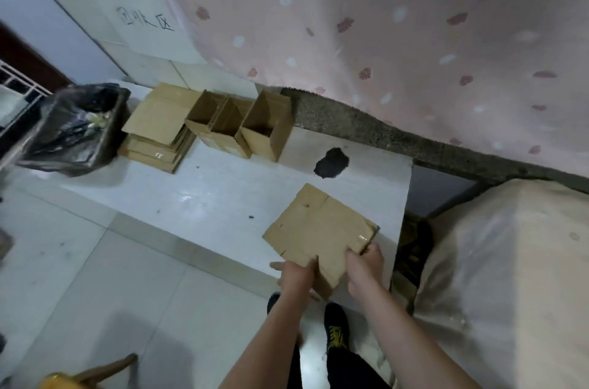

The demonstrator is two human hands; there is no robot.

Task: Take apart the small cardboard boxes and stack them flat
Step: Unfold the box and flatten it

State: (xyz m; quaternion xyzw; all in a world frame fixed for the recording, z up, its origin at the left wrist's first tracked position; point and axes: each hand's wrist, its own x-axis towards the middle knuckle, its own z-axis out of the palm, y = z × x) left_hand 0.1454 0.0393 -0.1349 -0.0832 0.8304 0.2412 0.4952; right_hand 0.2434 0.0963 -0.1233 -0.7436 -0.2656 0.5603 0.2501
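Flattened cardboard box (318, 229) — held over the near right part of a white board (197, 197) that lies on the tiled floor. Left hand (296, 275) grips its near edge, fingers curled round the card; right hand (365, 264) pinches the near right corner beside a strip of clear tape.

Stack of flat boxes (159, 130) — far left on the board, several layers, edges uneven.

Three open boxes (239, 127) — standing upright in a row just right of the stack, touching one another, tops open.

Black mark (331, 162) — on the board between the row and the held box.

Bin with black bag (76, 130) — left of the stack.

Handwritten characters (145, 20) — on the pale surface at far left; too blurred to read with certainty.

Pink patterned cloth (382, 22) — hanging across the far side.
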